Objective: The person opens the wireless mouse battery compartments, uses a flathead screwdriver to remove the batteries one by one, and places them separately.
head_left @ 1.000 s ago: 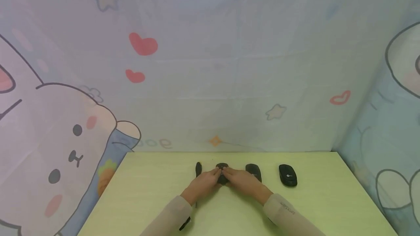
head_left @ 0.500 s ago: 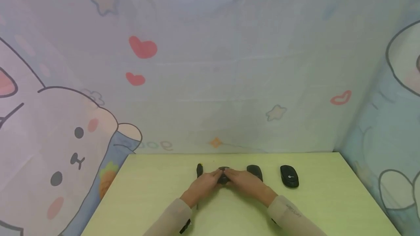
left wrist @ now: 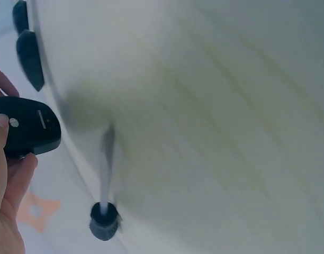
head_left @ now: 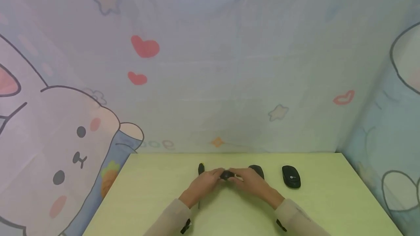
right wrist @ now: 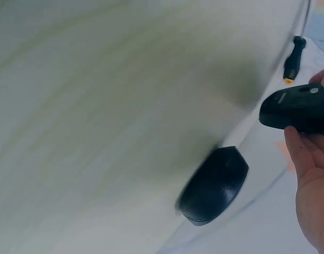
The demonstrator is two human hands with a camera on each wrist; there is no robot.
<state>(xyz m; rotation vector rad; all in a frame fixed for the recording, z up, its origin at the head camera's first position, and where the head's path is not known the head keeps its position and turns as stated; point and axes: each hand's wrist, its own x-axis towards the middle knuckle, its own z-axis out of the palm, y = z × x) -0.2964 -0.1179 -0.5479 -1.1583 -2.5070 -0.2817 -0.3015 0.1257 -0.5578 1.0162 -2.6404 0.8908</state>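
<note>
Both hands hold a black computer mouse (head_left: 226, 174) between them near the back middle of the table. My left hand (head_left: 202, 185) pinches its left side; in the left wrist view the thumb lies on the mouse face beside a pale round spot. My right hand (head_left: 255, 183) holds the other side, fingertips against the mouse (right wrist: 291, 108) in the right wrist view. The mouse looks tilted and lifted off the table. A screwdriver (head_left: 201, 168) with a black handle lies left of it, partly hidden by the left arm. Another black mouse (head_left: 257, 171) is partly behind the right hand.
A further black mouse (head_left: 291, 177) lies at the right on the pale yellow-green table (head_left: 321, 207). Behind the table's back edge hangs a printed cloth (head_left: 210, 83) with hearts, stars and cartoon animals.
The mouse, earlier flat under both hands' fingers, is now raised and tilted. The fingertips have moved to its sides and stand slightly farther apart. The other mice and the screwdriver stay put.
</note>
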